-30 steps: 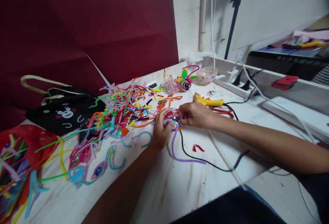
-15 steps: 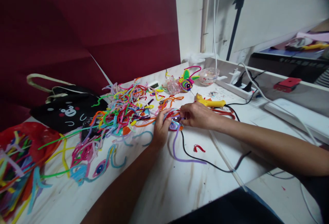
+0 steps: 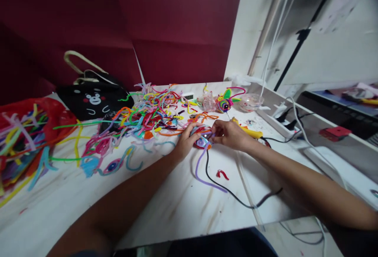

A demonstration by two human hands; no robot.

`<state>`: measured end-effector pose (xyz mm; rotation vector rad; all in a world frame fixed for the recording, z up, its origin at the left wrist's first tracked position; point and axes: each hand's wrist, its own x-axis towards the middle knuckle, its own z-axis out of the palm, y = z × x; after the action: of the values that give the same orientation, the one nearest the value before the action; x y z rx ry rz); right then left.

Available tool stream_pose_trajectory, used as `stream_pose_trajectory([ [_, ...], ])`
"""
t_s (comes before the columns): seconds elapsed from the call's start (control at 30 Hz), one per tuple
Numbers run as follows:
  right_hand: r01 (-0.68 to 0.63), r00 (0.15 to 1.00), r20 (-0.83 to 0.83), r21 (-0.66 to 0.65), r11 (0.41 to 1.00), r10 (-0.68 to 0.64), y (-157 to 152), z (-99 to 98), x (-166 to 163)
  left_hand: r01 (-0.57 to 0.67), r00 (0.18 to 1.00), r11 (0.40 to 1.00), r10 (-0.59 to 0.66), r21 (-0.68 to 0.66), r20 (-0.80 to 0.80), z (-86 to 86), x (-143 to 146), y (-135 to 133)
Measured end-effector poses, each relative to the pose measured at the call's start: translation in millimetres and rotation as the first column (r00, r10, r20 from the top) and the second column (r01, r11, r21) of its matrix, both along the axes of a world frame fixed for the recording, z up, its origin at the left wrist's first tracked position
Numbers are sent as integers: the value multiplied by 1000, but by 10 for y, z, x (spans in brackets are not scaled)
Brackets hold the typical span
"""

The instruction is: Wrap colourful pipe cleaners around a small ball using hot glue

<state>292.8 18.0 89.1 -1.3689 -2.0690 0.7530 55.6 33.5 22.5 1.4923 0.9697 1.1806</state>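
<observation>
Between my two hands is a small pipe-cleaner craft piece (image 3: 202, 142), coloured blue, red and orange, partly covered by my fingers. My left hand (image 3: 186, 141) curls round its left side. On the right side, the fingers of my right hand (image 3: 228, 134) pinch a purple pipe cleaner (image 3: 197, 172) where it meets the piece; its long tail bends down across the table. A yellow hot glue gun (image 3: 251, 132) lies just beyond my right hand. Close below my hands are a bent red pipe-cleaner scrap (image 3: 222, 174) and a black cable (image 3: 220, 184).
A tangled heap of pipe cleaners (image 3: 156, 107) spreads to the left, beside a black bag (image 3: 94, 99) and a red bag (image 3: 59, 117) of more strips. Behind stand a colourful pipe-cleaner figure (image 3: 224, 103) and a clear bowl (image 3: 249, 102). A power strip (image 3: 279, 122) is at right.
The camera view has shifted and tilted, so the scene sits differently in the picture. Both hands stay on the craft piece with much the same hold.
</observation>
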Motion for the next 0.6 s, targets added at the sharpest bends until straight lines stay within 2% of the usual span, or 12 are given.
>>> stream_pose_trajectory([
  [0.4,2,1000,-26,-57,998,-3,44,-106,79,127,988,991,-123,-39,94,-49,-29,44],
  [0.6,-13,996,-86,-112,994,3,104,-129,63,117,987,992,-112,-37,117,-31,-49,-5],
])
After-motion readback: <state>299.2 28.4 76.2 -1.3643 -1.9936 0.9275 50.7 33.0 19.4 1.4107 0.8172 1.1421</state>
